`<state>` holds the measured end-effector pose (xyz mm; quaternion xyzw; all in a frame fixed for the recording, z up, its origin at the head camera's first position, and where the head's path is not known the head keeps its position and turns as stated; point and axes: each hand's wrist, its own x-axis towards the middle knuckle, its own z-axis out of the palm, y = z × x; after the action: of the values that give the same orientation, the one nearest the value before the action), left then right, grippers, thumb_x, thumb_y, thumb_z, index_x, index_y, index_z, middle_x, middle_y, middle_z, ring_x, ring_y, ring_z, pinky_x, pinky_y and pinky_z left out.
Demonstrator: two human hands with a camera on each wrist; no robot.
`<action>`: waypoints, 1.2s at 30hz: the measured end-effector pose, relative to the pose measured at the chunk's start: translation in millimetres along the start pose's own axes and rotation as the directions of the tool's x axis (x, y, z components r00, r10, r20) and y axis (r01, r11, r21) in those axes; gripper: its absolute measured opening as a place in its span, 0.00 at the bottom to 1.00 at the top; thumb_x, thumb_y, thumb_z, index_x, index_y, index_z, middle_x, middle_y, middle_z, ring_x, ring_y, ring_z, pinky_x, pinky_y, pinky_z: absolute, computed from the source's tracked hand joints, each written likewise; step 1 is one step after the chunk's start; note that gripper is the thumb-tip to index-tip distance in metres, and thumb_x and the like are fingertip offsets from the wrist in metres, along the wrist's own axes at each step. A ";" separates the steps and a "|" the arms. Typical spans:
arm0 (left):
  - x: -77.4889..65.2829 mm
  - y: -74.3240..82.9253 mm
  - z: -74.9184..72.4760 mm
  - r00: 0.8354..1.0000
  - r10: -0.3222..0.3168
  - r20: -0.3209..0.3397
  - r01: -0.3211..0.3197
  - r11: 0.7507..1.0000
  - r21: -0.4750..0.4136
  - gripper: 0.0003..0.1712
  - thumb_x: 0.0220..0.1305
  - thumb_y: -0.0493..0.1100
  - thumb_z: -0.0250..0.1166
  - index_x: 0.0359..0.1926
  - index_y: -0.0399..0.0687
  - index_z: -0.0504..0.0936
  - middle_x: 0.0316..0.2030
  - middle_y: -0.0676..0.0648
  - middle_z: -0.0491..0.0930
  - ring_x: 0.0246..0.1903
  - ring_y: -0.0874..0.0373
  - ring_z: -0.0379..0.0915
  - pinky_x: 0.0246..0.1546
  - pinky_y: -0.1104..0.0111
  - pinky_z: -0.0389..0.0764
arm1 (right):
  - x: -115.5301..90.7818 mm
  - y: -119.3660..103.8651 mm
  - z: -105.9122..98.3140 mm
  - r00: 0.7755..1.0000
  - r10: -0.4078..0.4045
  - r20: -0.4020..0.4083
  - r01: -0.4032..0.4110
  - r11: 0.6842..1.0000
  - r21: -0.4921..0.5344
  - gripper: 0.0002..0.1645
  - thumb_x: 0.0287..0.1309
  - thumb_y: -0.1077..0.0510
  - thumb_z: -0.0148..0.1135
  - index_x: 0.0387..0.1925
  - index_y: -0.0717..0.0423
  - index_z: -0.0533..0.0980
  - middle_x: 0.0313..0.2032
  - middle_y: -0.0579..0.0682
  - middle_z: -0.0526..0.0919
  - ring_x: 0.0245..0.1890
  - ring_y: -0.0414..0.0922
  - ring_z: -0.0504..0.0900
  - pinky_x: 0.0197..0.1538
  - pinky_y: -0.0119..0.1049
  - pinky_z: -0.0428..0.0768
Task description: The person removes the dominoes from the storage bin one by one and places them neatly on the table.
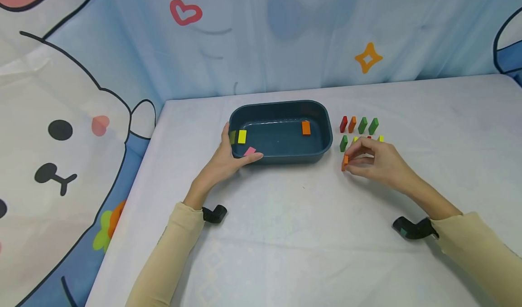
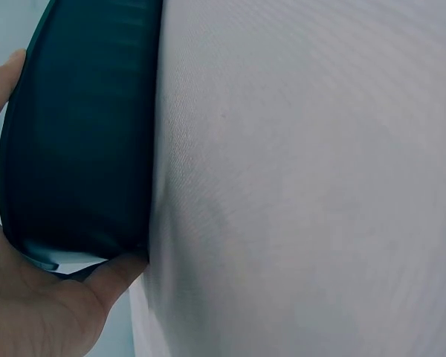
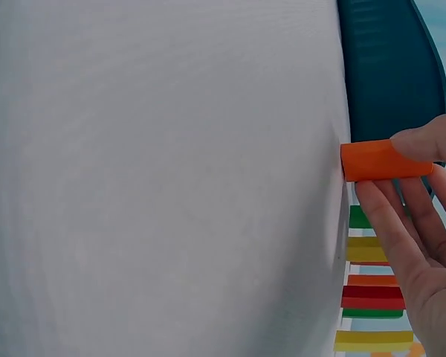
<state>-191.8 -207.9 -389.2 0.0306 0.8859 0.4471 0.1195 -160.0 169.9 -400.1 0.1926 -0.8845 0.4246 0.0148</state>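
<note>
A dark teal plastic tub (image 1: 285,159) stands on the table. My left hand (image 1: 222,166) grips its left end, thumb along the front wall and fingers at the left side. Inside lie a yellow domino (image 1: 242,137), a pink domino (image 1: 249,151) and an orange domino (image 1: 306,128). To the right of the tub, my right hand (image 1: 379,159) pinches another orange domino (image 3: 375,160) between thumb and fingers, holding it upright at the table surface. Behind that hand stand rows of upright dominoes, among them a red one (image 1: 344,124) and a green one (image 1: 344,143); some are partly hidden by the fingers.
A white cloth (image 1: 285,234) covers the table. Behind it hangs a light blue printed curtain (image 1: 261,39), which also runs along the left side. A black wrist camera (image 1: 413,229) sits on the right wrist, and another (image 1: 215,214) on the left.
</note>
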 end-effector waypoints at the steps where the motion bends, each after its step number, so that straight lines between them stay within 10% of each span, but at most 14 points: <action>1: -0.3 -0.1 -0.1 1.000 -0.001 -0.001 0.001 1.000 -0.001 0.76 0.45 0.73 0.71 0.75 0.66 0.22 0.78 0.45 0.40 0.76 0.50 0.43 0.72 0.46 0.55 | 0.1 0.2 0.2 1.000 -0.002 -0.001 0.002 1.000 0.001 0.21 0.42 0.72 0.75 0.40 0.63 0.77 0.40 0.56 0.82 0.35 0.27 0.80 0.41 0.14 0.77; 36: -0.8 1.2 -0.4 0.999 -0.031 0.003 0.032 0.999 -0.004 0.77 0.41 0.77 0.70 0.74 0.72 0.21 0.78 0.49 0.38 0.77 0.52 0.40 0.72 0.46 0.55 | -12.4 -0.3 -10.3 0.999 0.028 0.020 -0.025 0.992 -0.127 0.29 0.43 0.68 0.76 0.49 0.62 0.75 0.39 0.55 0.84 0.35 0.32 0.80 0.40 0.11 0.75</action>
<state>-191.2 -207.6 -387.9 0.0172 0.8852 0.4469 0.1281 -149.8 181.6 -395.6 0.1841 -0.9124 0.3654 0.0116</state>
